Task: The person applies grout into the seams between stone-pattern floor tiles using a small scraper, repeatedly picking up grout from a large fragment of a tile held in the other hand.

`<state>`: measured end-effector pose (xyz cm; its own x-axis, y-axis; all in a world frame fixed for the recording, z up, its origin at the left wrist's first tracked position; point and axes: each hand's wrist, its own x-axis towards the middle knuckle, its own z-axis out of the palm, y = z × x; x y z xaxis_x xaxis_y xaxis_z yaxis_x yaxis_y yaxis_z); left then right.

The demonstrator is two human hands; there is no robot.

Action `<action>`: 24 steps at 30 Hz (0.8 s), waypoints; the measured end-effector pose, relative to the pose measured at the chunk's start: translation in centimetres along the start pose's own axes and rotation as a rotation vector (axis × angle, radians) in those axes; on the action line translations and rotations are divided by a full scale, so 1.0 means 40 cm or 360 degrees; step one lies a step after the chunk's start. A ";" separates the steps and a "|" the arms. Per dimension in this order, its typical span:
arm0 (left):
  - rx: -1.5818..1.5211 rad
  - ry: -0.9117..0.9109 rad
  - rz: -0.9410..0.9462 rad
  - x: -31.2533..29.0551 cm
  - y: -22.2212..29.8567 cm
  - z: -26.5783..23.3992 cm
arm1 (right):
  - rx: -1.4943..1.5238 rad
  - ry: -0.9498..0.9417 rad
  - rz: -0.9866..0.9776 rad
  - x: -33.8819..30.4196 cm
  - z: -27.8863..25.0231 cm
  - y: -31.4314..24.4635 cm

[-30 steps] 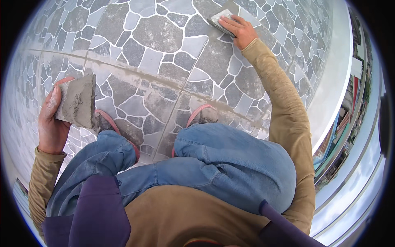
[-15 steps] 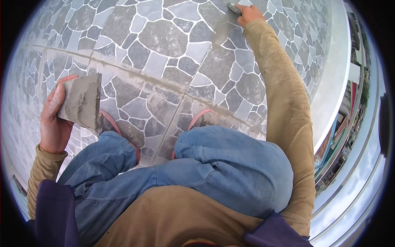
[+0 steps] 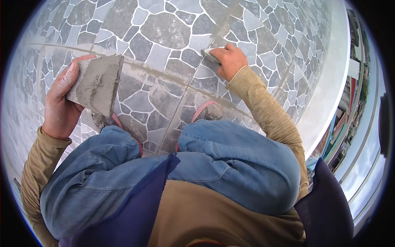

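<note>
My left hand grips a flat square slab by its left side, thumb on top. Wet grey grout is heaped and smeared over the slab, which is tilted above the floor by my left foot. My right hand is closed on a small flat grey scraper, its far side hidden by the fingers. It presses the scraper down along a joint between patterned floor tiles. Grey grout smears run along that joint beyond the hand.
A wide grout-stained joint crosses the tiles ahead of my feet. My pink-strapped sandals stand on the tiles under my bent, jean-clad knees. A pale raised edge borders the floor at right, with buildings and sky outside it.
My right hand has drawn the scraper back toward me along the joint, down and left in view. My left hand with the grout-covered slab sits farther right.
</note>
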<state>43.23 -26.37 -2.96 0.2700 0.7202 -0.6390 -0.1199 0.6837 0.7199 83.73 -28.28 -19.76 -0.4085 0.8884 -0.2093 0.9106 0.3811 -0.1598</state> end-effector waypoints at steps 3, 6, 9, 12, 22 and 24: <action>0.0012 0.0007 -0.0022 -0.008 -0.005 0.018 | -0.0060 0.0090 -0.0218 -0.007 -0.011 0.056; 0.0061 -0.0001 -0.0044 0.015 -0.003 0.036 | -0.0213 0.0330 -0.0397 0.010 0.038 0.133; 0.0177 0.0005 -0.0042 0.027 0.018 0.045 | -0.0190 0.0362 -0.0428 -0.034 0.097 0.156; 0.0335 0.0008 -0.0018 0.014 0.080 -0.002 | -0.0225 0.0217 -0.0309 -0.104 0.072 0.128; 0.0347 -0.0051 0.0019 0.167 -0.005 -0.039 | -0.0099 0.0266 0.0591 0.170 -0.038 0.239; 0.0370 -0.0132 -0.0017 0.175 -0.010 -0.040 | -0.0125 0.0133 0.0798 0.189 -0.031 0.218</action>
<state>43.66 -21.42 -8.16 0.3486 0.6943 -0.6296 0.1041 0.6389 0.7622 88.65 -17.92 -21.53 0.0833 0.9831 -0.1631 0.9965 -0.0821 0.0143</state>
